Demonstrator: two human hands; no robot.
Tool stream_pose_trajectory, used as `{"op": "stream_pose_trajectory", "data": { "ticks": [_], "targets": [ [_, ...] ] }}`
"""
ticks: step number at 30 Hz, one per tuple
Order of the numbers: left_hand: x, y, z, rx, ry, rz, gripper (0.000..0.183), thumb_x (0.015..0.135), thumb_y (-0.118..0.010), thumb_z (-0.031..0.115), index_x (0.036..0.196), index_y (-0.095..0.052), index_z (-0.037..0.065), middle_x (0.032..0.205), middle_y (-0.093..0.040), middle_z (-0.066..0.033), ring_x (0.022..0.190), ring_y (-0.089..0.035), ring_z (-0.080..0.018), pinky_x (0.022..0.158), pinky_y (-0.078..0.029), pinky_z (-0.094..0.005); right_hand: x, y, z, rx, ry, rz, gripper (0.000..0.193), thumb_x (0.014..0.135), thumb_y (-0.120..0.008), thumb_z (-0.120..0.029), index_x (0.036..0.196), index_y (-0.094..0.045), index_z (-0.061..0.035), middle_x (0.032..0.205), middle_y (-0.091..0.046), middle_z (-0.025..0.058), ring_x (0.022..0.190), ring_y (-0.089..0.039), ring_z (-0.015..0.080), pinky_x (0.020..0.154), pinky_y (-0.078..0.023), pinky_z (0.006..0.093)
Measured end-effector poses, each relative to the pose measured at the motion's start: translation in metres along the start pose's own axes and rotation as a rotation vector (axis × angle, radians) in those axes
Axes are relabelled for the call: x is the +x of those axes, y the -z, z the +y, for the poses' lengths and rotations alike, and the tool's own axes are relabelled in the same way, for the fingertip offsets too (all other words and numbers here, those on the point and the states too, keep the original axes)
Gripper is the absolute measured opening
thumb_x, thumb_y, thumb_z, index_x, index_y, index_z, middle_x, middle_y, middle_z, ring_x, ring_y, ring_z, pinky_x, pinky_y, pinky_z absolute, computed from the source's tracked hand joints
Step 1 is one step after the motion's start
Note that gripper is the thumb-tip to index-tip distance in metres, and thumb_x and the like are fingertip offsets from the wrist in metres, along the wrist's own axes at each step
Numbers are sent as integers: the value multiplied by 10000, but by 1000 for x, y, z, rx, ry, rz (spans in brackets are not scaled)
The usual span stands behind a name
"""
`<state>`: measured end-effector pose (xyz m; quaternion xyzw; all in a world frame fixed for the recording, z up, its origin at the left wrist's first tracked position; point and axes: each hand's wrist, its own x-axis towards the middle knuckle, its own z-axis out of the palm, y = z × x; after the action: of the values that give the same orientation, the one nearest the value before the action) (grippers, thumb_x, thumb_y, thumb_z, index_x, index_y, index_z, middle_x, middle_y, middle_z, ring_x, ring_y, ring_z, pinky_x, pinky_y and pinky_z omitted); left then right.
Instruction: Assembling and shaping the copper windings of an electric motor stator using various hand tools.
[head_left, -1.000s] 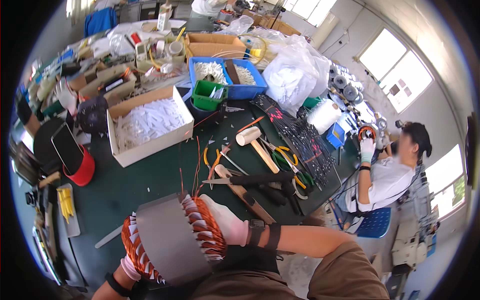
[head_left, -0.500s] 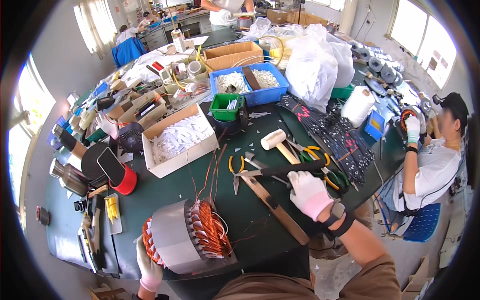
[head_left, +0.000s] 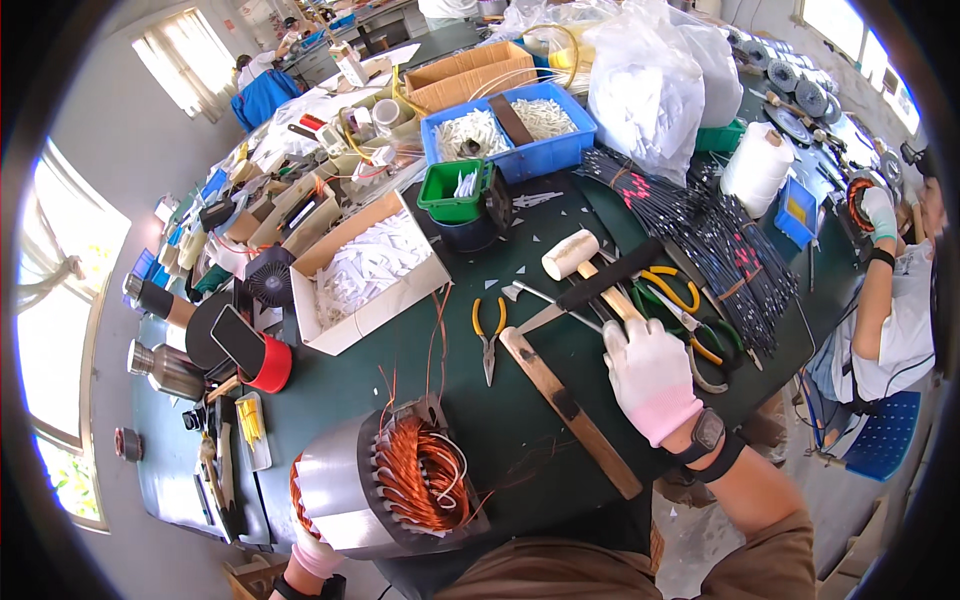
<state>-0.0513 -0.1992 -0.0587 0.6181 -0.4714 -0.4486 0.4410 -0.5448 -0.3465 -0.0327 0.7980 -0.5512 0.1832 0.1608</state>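
Note:
A motor stator (head_left: 345, 490) with a grey metal core and copper windings (head_left: 415, 470) lies on its side at the near table edge. My left hand (head_left: 316, 553), in a pale glove, is against its lower left end; the fingers are hidden behind the core. My right hand (head_left: 650, 378), gloved white and pink, closes on the end of the wooden handle of a white-headed mallet (head_left: 570, 255). Across that handle lies a black-handled flat tool (head_left: 612, 274). Pliers with yellow grips (head_left: 489, 335) and a worn wooden bar (head_left: 570, 412) lie left of this hand.
Scissors and cutters (head_left: 690, 315) lie right of the mallet. Beyond are a box of white slips (head_left: 325, 335), a blue bin (head_left: 545, 165), a bundle of black sleeves (head_left: 690, 215) and a thread cone (head_left: 757, 165). A phone (head_left: 238, 340) leans left. A co-worker (head_left: 895, 320) sits right.
My right hand has gone from the black-handled tool to the mallet handle. That tool now points up to the right. The stator has turned, showing more of its winding end; the view has shifted.

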Motion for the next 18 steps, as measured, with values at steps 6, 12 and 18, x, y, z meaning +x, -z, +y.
{"op": "stream_pose_trajectory", "data": {
  "ticks": [6,12,18],
  "targets": [
    [3,2,20,38,66,27,386,1074,-523,164,1422,-536,-2,1287,-669,-88,1087,-687,-184,925,-598,-349,-22,-4,7,18,-199,-351,93,961,-611,-167,1012,-627,-91,905,-629,103,715,-705,257,578,-561,410],
    [14,-7,46,168,205,52,385,1071,-529,162,1419,-539,-2,1285,-670,-88,1086,-688,-185,924,-598,-348,-26,18,4,85,-149,-301,83,940,-645,-149,906,-642,-74,886,-567,123,811,-644,286,656,-535,427],
    [30,9,48,215,272,1,384,1068,-535,159,1415,-542,-3,1283,-671,-88,1085,-689,-186,924,-598,-347,-52,19,8,179,-168,-266,263,807,-710,-74,1038,-587,-44,869,-546,136,771,-615,320,634,-520,423]
  ]
}}
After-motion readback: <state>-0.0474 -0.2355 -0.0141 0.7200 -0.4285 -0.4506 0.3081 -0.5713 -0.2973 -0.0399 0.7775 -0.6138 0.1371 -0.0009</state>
